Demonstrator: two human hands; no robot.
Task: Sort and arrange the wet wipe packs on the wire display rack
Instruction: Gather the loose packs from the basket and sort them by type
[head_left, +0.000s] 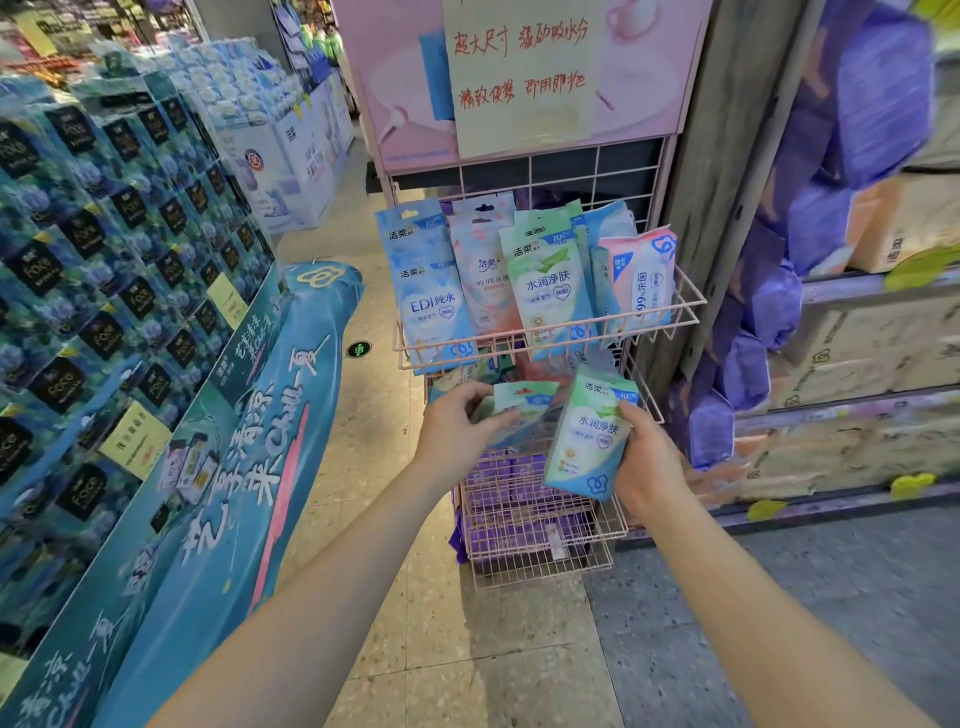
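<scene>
Right hand (649, 457) grips the green pack (589, 436) by its right edge, fingers curled behind and thumb on the front. The pack sits in the air just in front of the rack (670, 325), below the top basket (550, 340). Its long axis is near upright, top leaning a little left, printed face toward the camera. The green row (550, 291) of the same print stands in the top basket, above and slightly left of the held pack, also upright and facing out — so axis and face already agree, and the move needed looks like a lift up and over the front wire. Right hand is the nearer one to that row. Left hand (457, 431) pinches a second pack (524, 410) at its left end, at the level of the middle tier; this pack lies more nearly flat and is blurred, print not legible. A pink pack (639, 280) at the basket's right end lies on its side, probably one more to turn.
</scene>
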